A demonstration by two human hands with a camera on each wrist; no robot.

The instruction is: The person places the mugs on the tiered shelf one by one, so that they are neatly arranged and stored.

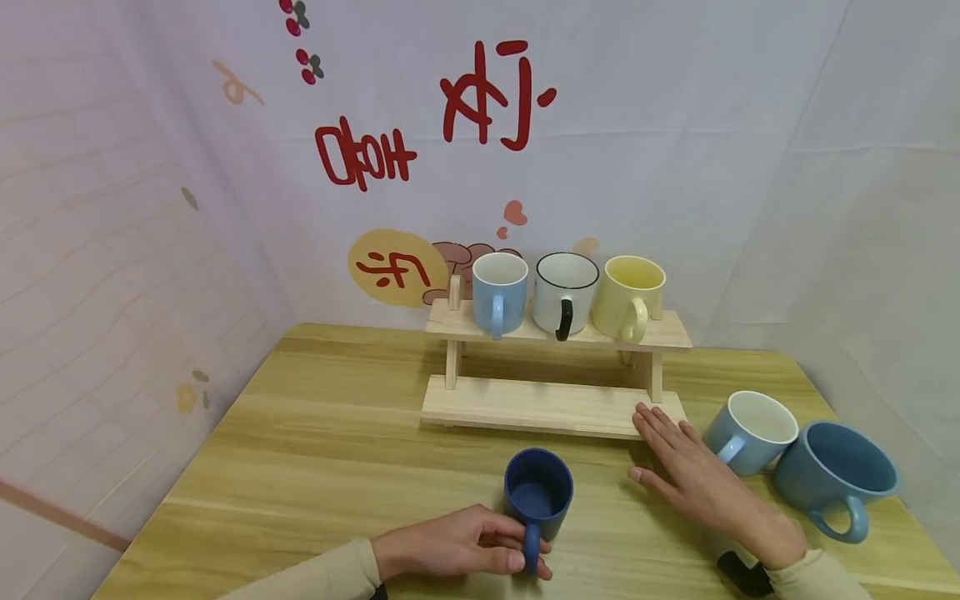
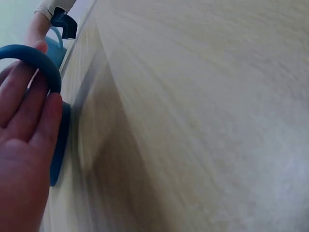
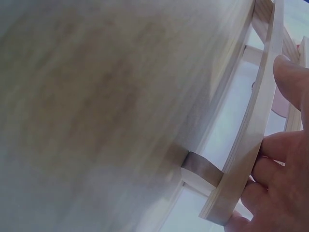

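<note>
A dark blue mug (image 1: 538, 487) stands on the table in front of the wooden rack, its handle toward the person. My left hand (image 1: 468, 543) grips that handle, with thumb and fingers around it; in the left wrist view the fingers pass behind the handle loop (image 2: 48, 67). With fingers extended, my right hand (image 1: 697, 479) rests at the right end of the rack's lower shelf (image 1: 525, 404). In the right wrist view its fingers (image 3: 268, 166) lie along the shelf's edge. Light blue, white black-rimmed and yellow mugs line the upper shelf (image 1: 453, 321).
Right of my right hand stand a light blue mug (image 1: 757, 433) with a white inside and a larger grey-blue mug (image 1: 840, 475). A white object with a black part (image 1: 742, 575) sits partly hidden under my right forearm. A printed cloth (image 1: 637, 167) hangs behind the table.
</note>
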